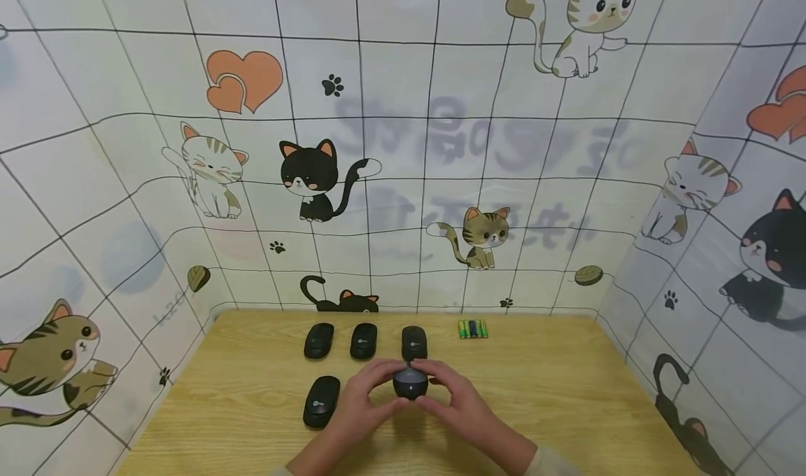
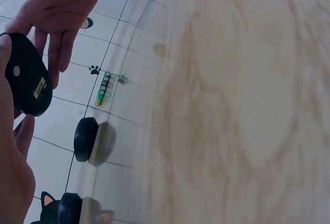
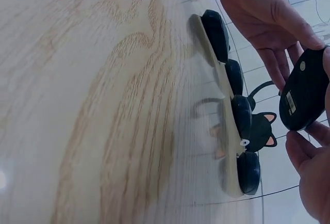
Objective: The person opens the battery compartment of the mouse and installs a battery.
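Note:
Above the table, both hands grip one black computer mouse (image 1: 410, 383) between fingers and thumbs. My left hand (image 1: 365, 400) holds its left side, and my right hand (image 1: 464, 404) holds its right side. The mouse is tilted, with one end toward the head camera. Its underside (image 2: 30, 77) shows in the left wrist view, with a round spot and a small pale label. The same underside (image 3: 305, 92) appears in the right wrist view, where the left hand (image 3: 265, 20) reaches in from the top.
Three black mice, left (image 1: 319, 341), middle (image 1: 363, 341) and right (image 1: 413, 343), line the back of the wooden table (image 1: 567, 385). Another mouse (image 1: 322, 402) lies beside the left hand. Several green batteries (image 1: 473, 329) sit back right. Cat-printed sheeting (image 1: 403, 147) encloses the table's back and sides.

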A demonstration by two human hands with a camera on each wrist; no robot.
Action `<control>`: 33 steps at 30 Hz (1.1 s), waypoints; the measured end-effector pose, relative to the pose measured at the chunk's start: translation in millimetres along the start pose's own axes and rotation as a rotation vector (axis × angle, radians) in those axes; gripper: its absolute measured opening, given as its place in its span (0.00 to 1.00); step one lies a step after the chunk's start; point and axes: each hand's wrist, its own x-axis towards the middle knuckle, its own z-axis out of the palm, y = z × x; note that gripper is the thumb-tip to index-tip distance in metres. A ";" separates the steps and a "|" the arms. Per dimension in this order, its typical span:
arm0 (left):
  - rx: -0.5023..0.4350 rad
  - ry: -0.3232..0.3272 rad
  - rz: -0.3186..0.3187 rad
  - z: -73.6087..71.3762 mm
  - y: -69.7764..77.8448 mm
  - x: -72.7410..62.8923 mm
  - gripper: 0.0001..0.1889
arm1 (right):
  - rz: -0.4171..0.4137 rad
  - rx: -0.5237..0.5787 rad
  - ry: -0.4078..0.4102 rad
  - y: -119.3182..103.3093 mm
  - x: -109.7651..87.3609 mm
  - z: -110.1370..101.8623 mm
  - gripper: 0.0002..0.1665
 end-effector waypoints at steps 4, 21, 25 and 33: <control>0.013 0.028 -0.051 4.3 0.3 -0.3 0.25 | -0.005 -0.110 -0.027 -3.0 -1.5 -0.7 0.30; 0.087 -0.129 -0.189 12.5 5.7 -6.8 0.24 | 0.151 -0.103 -0.112 -15.1 -4.2 -0.7 0.24; 0.054 -0.141 -0.208 13.5 4.3 -7.9 0.25 | 0.157 -0.033 -0.119 -11.8 -5.5 -0.5 0.23; -0.045 -0.157 -0.282 15.2 5.1 -9.2 0.26 | 0.182 0.070 -0.090 -10.7 -5.0 -0.9 0.20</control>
